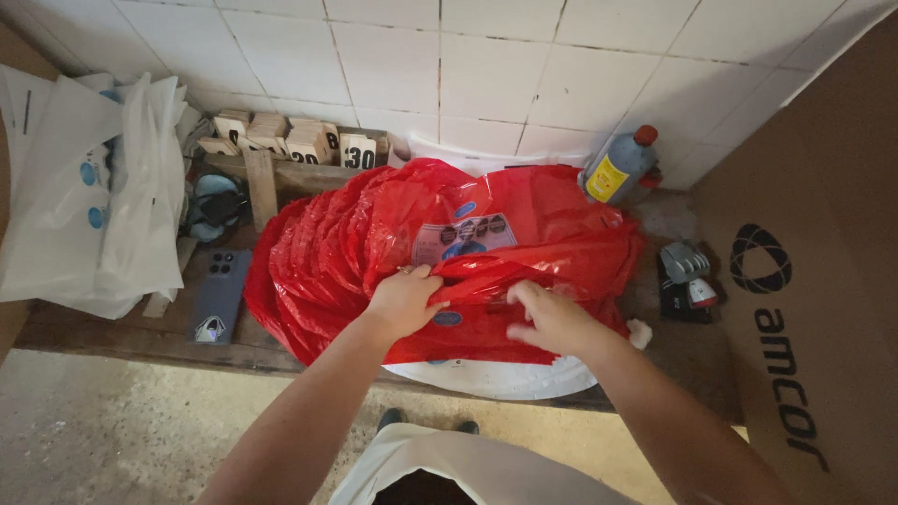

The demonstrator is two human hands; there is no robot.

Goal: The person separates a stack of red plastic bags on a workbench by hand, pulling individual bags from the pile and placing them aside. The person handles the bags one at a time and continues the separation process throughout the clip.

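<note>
Both hands are down on the stack of red plastic bags (374, 234) as I watch from the head camera. My left hand (404, 301) has its fingers curled over a fold of the top red sheet, pinching it; the right hand (552, 320) lies just to the right of it, fingers loosely bent on the same crumpled sheet, and I cannot tell whether it truly grips or only presses. The red stack sits directly under and beyond both hands on the wooden bench (112, 335), with a white round sheet (496, 379) showing beneath its near edge.

Left of my left hand lies a dark phone (221, 295), and farther left a heap of white plastic bags (103, 206). Beyond the stack, against the tiled wall, stand small numbered wooden blocks (290, 142). Beyond my right hand stands a grey bottle with a red cap (622, 166); to its right sit a small dark gadget (686, 279) and a large cardboard box (804, 281).

As far as I can judge, the work is early: only the top sheet is lifted and rumpled, and the many layers fanned out below look undisturbed.
</note>
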